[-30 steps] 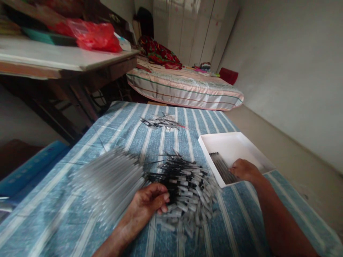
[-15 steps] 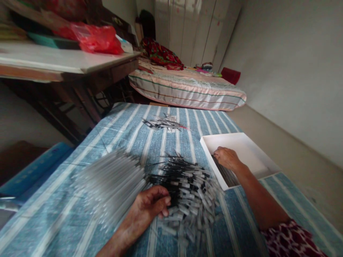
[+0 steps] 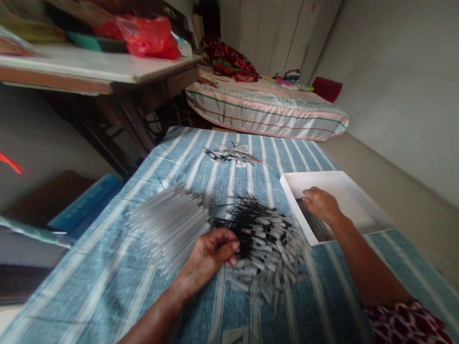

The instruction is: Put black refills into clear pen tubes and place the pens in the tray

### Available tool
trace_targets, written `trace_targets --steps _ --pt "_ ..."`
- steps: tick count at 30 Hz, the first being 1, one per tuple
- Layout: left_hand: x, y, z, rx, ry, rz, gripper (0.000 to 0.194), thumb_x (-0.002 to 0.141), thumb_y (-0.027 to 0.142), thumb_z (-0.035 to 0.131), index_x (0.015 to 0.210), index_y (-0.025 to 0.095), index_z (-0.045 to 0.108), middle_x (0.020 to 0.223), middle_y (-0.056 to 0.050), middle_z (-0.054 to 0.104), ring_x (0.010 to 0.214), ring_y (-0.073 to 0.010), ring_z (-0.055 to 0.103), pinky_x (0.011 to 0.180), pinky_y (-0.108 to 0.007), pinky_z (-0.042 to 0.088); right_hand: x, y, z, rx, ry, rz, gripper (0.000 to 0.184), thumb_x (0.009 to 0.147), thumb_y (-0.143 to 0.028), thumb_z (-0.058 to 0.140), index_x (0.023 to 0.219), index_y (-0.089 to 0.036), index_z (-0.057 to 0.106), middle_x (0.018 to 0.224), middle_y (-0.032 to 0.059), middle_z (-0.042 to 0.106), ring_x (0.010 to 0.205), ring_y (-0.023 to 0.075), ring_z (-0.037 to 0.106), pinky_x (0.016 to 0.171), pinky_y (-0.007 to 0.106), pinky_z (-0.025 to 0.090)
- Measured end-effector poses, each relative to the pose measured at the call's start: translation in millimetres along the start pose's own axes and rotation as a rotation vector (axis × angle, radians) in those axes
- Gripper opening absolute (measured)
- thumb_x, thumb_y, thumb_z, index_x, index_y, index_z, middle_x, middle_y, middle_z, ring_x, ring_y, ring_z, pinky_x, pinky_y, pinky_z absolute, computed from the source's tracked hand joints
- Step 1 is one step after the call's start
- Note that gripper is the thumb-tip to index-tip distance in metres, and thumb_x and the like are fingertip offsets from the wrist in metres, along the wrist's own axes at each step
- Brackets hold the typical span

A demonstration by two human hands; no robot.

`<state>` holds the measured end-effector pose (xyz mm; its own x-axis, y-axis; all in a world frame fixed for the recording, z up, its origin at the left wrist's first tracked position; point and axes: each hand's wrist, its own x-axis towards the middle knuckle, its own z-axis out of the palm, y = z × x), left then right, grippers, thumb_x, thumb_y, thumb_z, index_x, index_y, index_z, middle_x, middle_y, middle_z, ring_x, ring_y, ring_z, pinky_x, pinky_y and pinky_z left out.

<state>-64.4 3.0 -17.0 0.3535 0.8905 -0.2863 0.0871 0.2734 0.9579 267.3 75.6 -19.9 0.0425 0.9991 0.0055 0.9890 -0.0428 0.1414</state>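
My left hand [image 3: 217, 246] is at the near left edge of a pile of black-tipped pen-like pieces with pale caps [image 3: 263, 239]. Its fingers are curled in with the thumb against them; whatever they may hold is too small to make out. To its left lies a stack of long translucent white tubes [image 3: 172, 222]. My right hand [image 3: 321, 203] reaches inside a shallow white box [image 3: 358, 200], over a bundle of thin dark rods [image 3: 313, 222] along the box's left wall. Its fingers are closed and point down; their tips are partly hidden.
A smaller heap of thin black and clear pieces [image 3: 233, 154] lies farther back on the striped blue tablecloth [image 3: 143, 184]. A side table [image 3: 89, 69] with a red plastic bag [image 3: 152, 38] stands at left, a bed [image 3: 268, 107] behind. Something blue [image 3: 88, 208] is below left.
The whole view has shifted, so the scene sits farther right and slightly higher. Both hands stay in nearly the same places relative to the pile and the box.
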Motion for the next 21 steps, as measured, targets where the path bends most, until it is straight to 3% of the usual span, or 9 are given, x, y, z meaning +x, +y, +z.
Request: trace_targets --steps 4,8,13,17,21 --pt "2.2 -4.2 -3.6 0.092 0.074 0.064 0.02 0.075 0.035 0.059 0.074 0.015 0.057 0.063 0.0 0.062 0.052 -0.012 0.057 0.051 -0.022 0.043 -20.6 -9.1 -7.6 0.105 0.231 0.111 0.029 0.087 -0.029 0.041 0.095 -0.018 0.067 0.094 0.0092 0.065 0.081 0.0202 0.061 0.068 0.027 0.04" --pt "2.1 -6.6 -9.6 0.397 0.204 0.2 0.018 0.079 0.033 0.054 0.075 0.017 0.06 0.054 0.002 0.058 0.053 -0.0129 0.056 0.053 -0.022 0.042 -51.5 -41.5 -17.5 0.403 0.378 -0.063 0.032 0.089 -0.031 0.039 0.09 -0.018 0.068 0.089 0.0077 0.068 0.082 0.0179 0.061 0.075 0.024 0.041" --pt "-0.1 0.2 -23.3 0.762 0.347 0.396 0.018 0.081 0.026 0.05 0.081 0.017 0.064 0.072 -0.003 0.066 0.066 -0.0156 0.061 0.064 -0.023 0.043 -76.4 -93.2 -26.5 0.512 0.064 -0.374 0.024 0.087 -0.029 0.046 0.082 -0.021 0.069 0.08 0.0029 0.07 0.074 0.0144 0.062 0.069 0.021 0.04" --pt "1.3 2.7 -35.6 0.881 0.372 0.432 0.02 0.083 0.024 0.045 0.082 0.017 0.064 0.077 -0.005 0.066 0.072 -0.0162 0.062 0.068 -0.023 0.043 -79.6 -118.7 -33.1 0.355 -0.116 -0.428 0.021 0.085 -0.029 0.05 0.077 -0.022 0.068 0.079 0.0027 0.072 0.075 0.0156 0.064 0.063 0.022 0.037" --pt "1.2 3.6 -39.0 1.038 0.352 0.347 0.022 0.085 0.022 0.042 0.08 0.016 0.063 0.076 -0.005 0.064 0.072 -0.0159 0.061 0.066 -0.023 0.042 -78.5 -127.0 -38.6 0.272 -0.159 -0.435 0.023 0.086 -0.03 0.049 0.073 -0.023 0.068 0.073 0.0023 0.071 0.072 0.016 0.065 0.059 0.023 0.034"
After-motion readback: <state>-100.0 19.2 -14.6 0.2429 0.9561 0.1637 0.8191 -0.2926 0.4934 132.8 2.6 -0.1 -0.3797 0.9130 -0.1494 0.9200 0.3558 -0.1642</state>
